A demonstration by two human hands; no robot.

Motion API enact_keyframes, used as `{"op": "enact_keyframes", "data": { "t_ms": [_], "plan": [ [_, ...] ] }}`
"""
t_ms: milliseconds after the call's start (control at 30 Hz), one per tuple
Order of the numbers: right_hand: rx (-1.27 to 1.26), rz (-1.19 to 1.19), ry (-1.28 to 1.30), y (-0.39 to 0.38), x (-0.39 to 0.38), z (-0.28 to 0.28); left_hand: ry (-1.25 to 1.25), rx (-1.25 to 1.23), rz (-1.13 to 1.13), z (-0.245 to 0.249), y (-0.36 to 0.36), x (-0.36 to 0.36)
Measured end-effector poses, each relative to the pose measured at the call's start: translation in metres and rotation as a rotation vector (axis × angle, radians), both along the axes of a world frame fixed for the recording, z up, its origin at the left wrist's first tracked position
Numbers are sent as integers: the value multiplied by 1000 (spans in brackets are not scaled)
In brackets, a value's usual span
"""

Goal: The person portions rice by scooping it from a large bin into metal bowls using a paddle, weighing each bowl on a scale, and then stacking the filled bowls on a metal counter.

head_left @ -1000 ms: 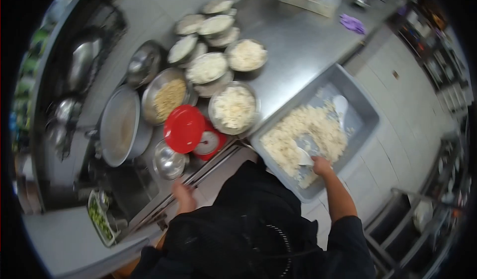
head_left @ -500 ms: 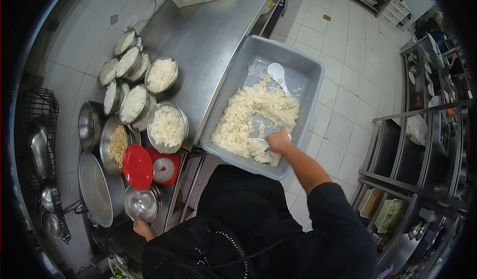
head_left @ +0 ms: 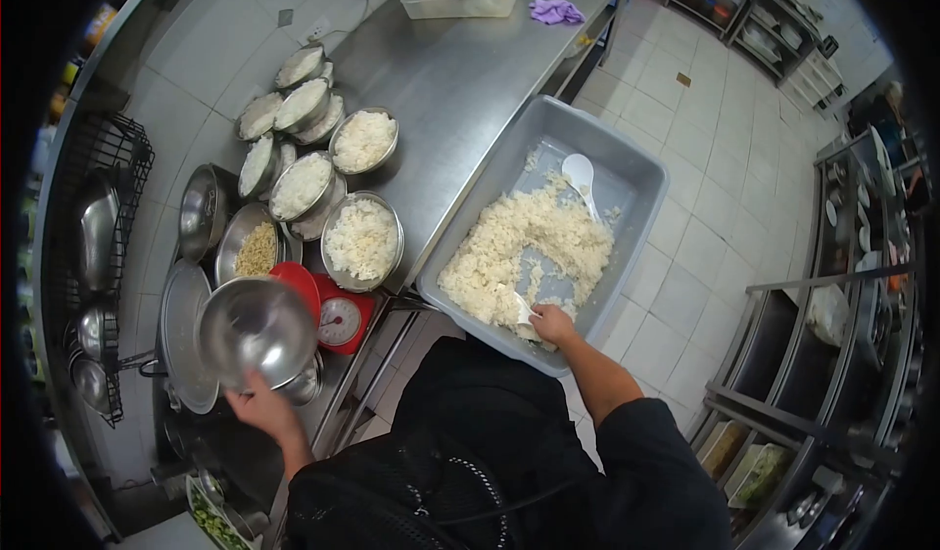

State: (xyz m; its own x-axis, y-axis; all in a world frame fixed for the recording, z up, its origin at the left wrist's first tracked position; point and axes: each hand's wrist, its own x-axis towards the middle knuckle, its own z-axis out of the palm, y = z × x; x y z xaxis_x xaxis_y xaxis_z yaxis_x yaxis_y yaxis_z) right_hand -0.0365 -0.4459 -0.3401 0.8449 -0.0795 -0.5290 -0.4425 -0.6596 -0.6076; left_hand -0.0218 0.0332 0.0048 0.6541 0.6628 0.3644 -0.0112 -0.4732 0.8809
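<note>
My left hand [head_left: 262,405] grips the rim of an empty steel bowl [head_left: 257,330], raised over the red scale [head_left: 345,321] and more stacked bowls [head_left: 305,382]. My right hand [head_left: 551,324] is closed on a white scoop [head_left: 525,307], its blade in the rice [head_left: 490,256] at the near end of a grey tub [head_left: 646,198]. A second white scoop [head_left: 580,174] lies farther up in the tub. Bowls heaped with rice [head_left: 362,241] are grouped left of the tub on the steel table [head_left: 431,90].
Beside the scale sit a bowl of chopped yellowish food [head_left: 257,250] and a large metal pan [head_left: 186,340]. A plastic container [head_left: 460,0] and purple cloth [head_left: 556,12] lie at the table's far end. Metal shelving [head_left: 783,344] stands to the right.
My left hand has lifted a steel bowl from the stack, up in front of the scale's red plate. My right hand stays at the tub's near end. The whole view has shifted.
</note>
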Motion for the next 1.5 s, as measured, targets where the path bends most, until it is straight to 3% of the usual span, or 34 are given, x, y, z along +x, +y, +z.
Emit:
{"op": "enact_keyframes", "data": {
  "t_ms": [67, 200, 267, 300, 433, 600, 667, 733, 800, 833, 867, 900, 1033, 1100, 1267, 1400, 1500],
  "plan": [
    [40, -73, -24, 14, -4, -1, -53, 20, -220, 8, -75, 22],
    [180, -184, -87, 47, -7, -28, -196, -13, -439, -6, -175, 72],
    [571, -417, 19, 55, -3, -15, -53, 412, -601, -19, -191, 92],
    [636, -462, 45, 55, 1, -1, -77, 533, -692, -24, -205, 103],
    [657, -540, -17, 28, -3, 13, -166, 799, -904, -77, -251, 143],
    [584, -633, -92, -4, -31, 37, 100, 898, -984, -170, -265, 157],
    [376, -625, -283, 0, -37, 46, 228, 788, -970, -182, -272, 140],
    [238, -537, -356, 13, -35, 47, 653, 527, -825, -203, -281, 126],
    [-138, -253, -676, 33, -31, 79, 760, 416, -783, -237, -286, 115],
    [-153, -260, -660, 38, -29, 109, 860, 227, -758, -269, -284, 113],
    [-184, -134, -421, 44, -24, 146, 957, 37, -724, -288, -284, 109],
    [-209, -7, -183, 43, -19, 167, 967, -22, -681, -273, -283, 104],
    [-369, -99, -274, 7, -11, 172, 976, -138, -625, -267, -252, 104],
    [-459, -74, -105, -33, 4, 173, 887, -430, -640, -263, -234, 106],
    [-651, 112, -109, -110, 84, 152, 947, -585, -616, -213, -195, 97],
    [-626, 171, -59, -81, 170, 172, 974, -749, -591, -227, -169, 79],
    [-577, 280, -80, -38, 186, 97, 985, -801, -584, -208, -164, 72]
  ]
}}
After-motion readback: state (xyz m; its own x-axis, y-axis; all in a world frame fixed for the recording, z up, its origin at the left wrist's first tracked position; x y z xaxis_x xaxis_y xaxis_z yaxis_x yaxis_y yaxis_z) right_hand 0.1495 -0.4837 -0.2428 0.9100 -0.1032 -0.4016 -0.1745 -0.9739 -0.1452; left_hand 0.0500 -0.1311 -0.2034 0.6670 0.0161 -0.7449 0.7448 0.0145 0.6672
